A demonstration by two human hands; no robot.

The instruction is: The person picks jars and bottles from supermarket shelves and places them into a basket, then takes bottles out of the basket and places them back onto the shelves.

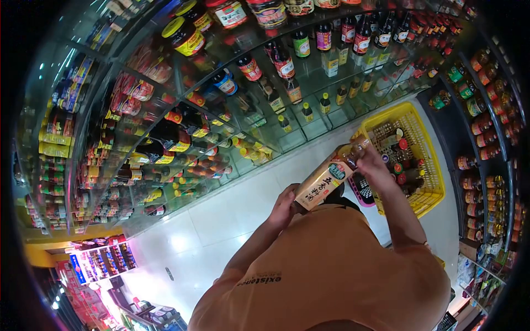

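Observation:
A bottle of cooking wine (327, 177) with a tan label and large dark Chinese characters lies slantwise between my hands, in front of my chest. My left hand (283, 207) is closed around its base end at the lower left. Around the neck end at the upper right, the fingers of my right hand (372, 163) are wrapped. Just beyond that hand, a yellow plastic basket (433, 165) on the floor holds several bottles and jars. Part of a pink-rimmed basket (362, 194) shows beneath my right forearm.
Glass shelves (309, 124) with sauce bottles and jars run along the front and left. Dark shelves (494, 132) with more bottles stand at the right. White tiled floor (207, 229) lies between them. A lit display (107, 262) glows at the lower left.

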